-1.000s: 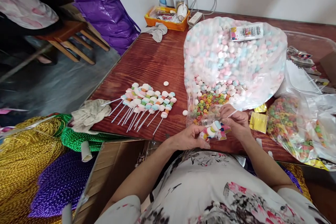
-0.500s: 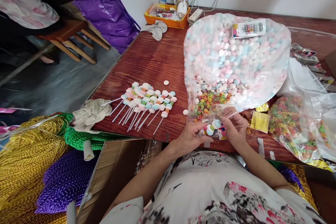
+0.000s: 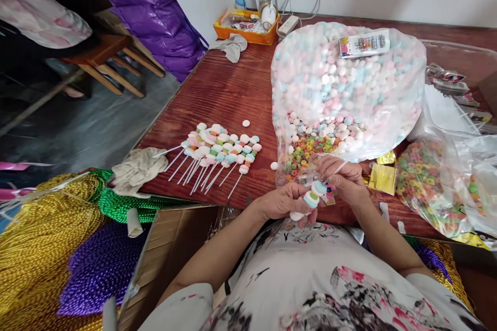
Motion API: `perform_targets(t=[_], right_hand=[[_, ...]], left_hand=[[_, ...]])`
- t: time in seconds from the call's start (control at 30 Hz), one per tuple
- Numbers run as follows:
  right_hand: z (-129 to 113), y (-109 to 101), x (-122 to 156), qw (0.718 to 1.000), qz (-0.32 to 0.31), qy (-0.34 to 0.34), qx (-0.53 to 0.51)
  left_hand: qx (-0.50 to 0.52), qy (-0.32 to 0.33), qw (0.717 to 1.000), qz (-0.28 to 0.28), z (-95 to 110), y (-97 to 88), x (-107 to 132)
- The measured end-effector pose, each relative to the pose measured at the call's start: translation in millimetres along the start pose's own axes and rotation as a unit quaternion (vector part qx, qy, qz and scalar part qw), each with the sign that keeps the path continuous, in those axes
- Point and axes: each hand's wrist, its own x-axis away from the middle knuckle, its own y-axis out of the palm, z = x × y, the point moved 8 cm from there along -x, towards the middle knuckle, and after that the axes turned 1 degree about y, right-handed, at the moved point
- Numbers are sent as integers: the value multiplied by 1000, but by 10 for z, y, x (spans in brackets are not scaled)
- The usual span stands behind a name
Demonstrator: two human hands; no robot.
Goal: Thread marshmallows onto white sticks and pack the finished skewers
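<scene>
Low over the table's front edge, my left hand (image 3: 282, 201) has its fingers wrapped round the candies of a marshmallow skewer (image 3: 312, 197), white and pale blue with a green ring candy. My right hand (image 3: 347, 178) is pinched at its white stick (image 3: 340, 166), up and to the right. Behind the skewer a small printed piece (image 3: 330, 195) partly shows. Several similar candy skewers (image 3: 221, 147) lie in a group to the left, sticks toward me. Just beyond my hands, colourful ring candies (image 3: 306, 152) lie at the mouth of a big clear bag of marshmallows (image 3: 349, 77).
To the right are a bag of ring candies (image 3: 421, 176), gold ties (image 3: 382, 178) and white sticks (image 3: 450, 108). A rag (image 3: 140, 168) hangs at the left edge. An orange tray (image 3: 262, 36) stands at the back. Bead strands (image 3: 46, 248) fill the lower left; another person (image 3: 42, 10) is upper left.
The skewer has tilted and come nearer to me, showing more marshmallows below my left fingers. My right hand has shifted slightly left, still at the stick.
</scene>
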Motion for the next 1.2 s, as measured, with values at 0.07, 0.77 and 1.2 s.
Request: perform_targets(t=[0.07,0.77,1.2], right_hand=[[64,-62,28,998,61,24,-4],[-715,182,160,628,-298,-290,658],[-193,-4,219,683,-368,-15,630]], left_hand=[[12,33,999,34,39,-54,-45],[-322,50,940,100,422,-27,133],[-619,78,764,168,523,-136,247]])
